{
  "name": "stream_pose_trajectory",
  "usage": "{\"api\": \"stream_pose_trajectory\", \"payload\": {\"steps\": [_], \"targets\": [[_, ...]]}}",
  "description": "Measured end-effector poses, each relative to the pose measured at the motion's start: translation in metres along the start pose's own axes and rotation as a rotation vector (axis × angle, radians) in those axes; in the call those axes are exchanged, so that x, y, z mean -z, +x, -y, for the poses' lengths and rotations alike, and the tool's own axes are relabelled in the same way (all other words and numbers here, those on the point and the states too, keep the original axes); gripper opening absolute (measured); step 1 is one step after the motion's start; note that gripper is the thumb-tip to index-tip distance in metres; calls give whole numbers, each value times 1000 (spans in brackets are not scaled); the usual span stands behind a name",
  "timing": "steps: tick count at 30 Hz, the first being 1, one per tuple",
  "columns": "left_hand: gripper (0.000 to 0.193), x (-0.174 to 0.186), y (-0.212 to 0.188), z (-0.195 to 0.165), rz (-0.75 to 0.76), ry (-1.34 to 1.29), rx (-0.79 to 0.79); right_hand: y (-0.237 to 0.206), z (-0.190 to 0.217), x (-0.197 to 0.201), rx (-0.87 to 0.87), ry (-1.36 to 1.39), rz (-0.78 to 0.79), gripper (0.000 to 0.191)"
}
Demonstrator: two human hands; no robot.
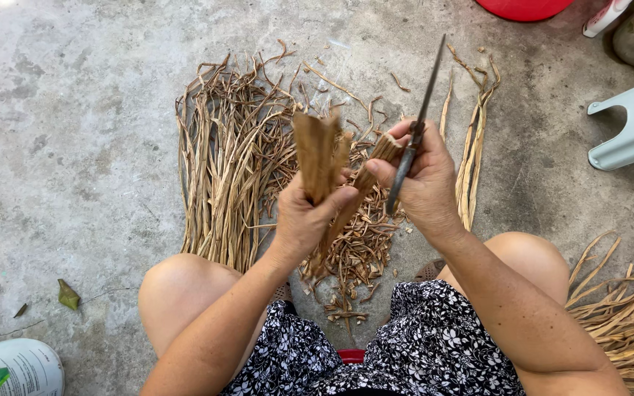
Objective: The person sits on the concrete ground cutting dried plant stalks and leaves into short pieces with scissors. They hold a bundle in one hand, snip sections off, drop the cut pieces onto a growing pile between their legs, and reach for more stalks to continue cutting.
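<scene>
Over grey concrete floor [75, 132], the left hand [306, 220] grips closed a light, stiff, brittle-looking bundle of dry brown plant strips [318, 150] near its lower part, while the right hand [423, 180] clasps a thin dark knife [416, 132].

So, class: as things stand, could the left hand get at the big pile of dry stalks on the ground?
Probably not at once: the left hand already grips a bundle of dry strips, though the pile lies unobstructed just beyond it.
</scene>
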State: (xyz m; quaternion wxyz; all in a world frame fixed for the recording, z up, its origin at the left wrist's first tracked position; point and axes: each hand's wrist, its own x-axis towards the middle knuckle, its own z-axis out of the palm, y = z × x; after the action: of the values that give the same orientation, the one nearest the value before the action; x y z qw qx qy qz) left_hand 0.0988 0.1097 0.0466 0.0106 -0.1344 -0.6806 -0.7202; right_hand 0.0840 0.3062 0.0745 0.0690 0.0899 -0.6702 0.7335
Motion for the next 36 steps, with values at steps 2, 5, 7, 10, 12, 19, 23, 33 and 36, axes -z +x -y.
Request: {"api": "stream_pose_trajectory", "payload": {"steps": [2, 5, 7, 10, 12, 19, 23, 33, 36], "targets": [[36, -10, -3, -4, -34, 72, -48, -3, -1, -7, -5, 44, 24, 45], [28, -15, -3, -7, -131, 263, -123, -2, -1, -12, -31, 145, 47, 53], [23, -11, 0, -6, -151, 269, -53, 0, 0, -10, -22, 166, 96, 51], [23, 0, 2, 0, -33, -15, 80, 3, 2, -3, -32, 246, 157, 50], [22, 5, 1, 3, 56, -164, 220, 1, 2, 1, -43, 282, 185, 50], [39, 0, -2, 7, 139, -274, 111, -3, -1, 2, 25, 158, 176, 51], [29, -6, -1, 9, 71, -231, 109, -3, 0, -4, -10, 165, 151, 48], [20, -12, -4, 13, 43, -323, 230, -4, -3, -4, 44, 131, 99, 46], [19, -13, -4, 12, 21, -327, 239, -3, -4, -4, 56, 39, 115, 51]]}}
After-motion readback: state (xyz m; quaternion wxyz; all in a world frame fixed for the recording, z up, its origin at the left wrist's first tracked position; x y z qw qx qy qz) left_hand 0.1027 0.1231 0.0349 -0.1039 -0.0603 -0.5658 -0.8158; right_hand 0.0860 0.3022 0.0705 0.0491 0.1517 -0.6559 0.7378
